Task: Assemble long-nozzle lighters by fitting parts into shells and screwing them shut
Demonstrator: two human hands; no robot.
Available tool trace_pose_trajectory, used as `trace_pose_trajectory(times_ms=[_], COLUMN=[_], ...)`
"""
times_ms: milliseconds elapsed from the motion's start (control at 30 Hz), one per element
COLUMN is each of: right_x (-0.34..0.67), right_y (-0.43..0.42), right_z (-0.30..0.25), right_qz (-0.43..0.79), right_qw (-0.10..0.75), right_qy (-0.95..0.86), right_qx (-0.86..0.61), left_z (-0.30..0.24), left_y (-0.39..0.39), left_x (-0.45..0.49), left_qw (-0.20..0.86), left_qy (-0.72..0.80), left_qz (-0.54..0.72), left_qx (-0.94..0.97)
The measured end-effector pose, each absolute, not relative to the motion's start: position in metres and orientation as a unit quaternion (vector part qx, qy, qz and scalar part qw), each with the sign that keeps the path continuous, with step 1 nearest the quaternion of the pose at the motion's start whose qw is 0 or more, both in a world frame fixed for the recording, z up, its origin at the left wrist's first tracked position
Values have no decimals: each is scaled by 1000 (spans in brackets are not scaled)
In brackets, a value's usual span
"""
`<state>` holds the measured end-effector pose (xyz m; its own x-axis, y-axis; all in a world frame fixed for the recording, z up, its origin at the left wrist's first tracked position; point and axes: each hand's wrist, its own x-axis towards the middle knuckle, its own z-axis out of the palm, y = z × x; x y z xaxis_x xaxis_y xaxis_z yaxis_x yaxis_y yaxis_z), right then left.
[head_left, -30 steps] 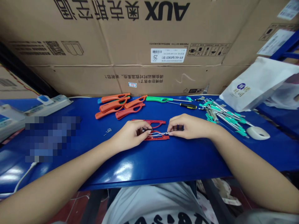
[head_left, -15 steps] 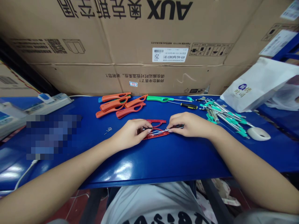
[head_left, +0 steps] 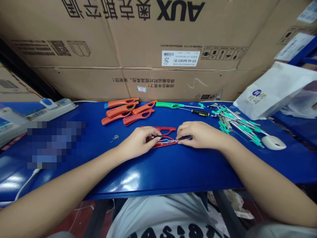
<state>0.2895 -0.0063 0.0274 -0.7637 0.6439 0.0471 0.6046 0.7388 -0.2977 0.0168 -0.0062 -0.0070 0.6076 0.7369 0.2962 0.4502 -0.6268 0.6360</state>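
- Red casing halves (head_left: pixel 169 129), two: between the hands, mid-desk (head_left: pixel 153 175), nearer the far edge than the near one.
- Left hand (head_left: pixel 142 142): narrow pinch on a small black part (head_left: pixel 157 136), over the casing's left end.
- Right hand (head_left: pixel 200 134): fingertips closed on a dark slim piece (head_left: pixel 187 137), at the casing's right end.
- White wires (head_left: pixel 166 141): run between both hands over the near half; whether seated in it, cannot tell.
- Step in hand, as judged: fitting wired parts into the near half.
- Next move, as judged: calls for steady fingertips, wires kept inside the rim.
- Loose screws (head_left: pixel 116 137): left of the casing.
- Screwdriver (head_left: pixel 203 113): towards the far edge.
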Motion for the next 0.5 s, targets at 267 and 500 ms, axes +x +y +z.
trace_pose_trajectory(times_ms=[267,500], right_x=[274,266], right_y=[-21,-21], right_z=[26,19], right_qz=[152,198], right_qw=[123,104], right_qy=[-926,-919], right_qx=[-322,-325], left_z=[-8,-12], left_y=[-6,-5], left_x=[18,18], left_qw=[272,324], left_qy=[352,367], left_qz=[295,312], left_qx=[845,814])
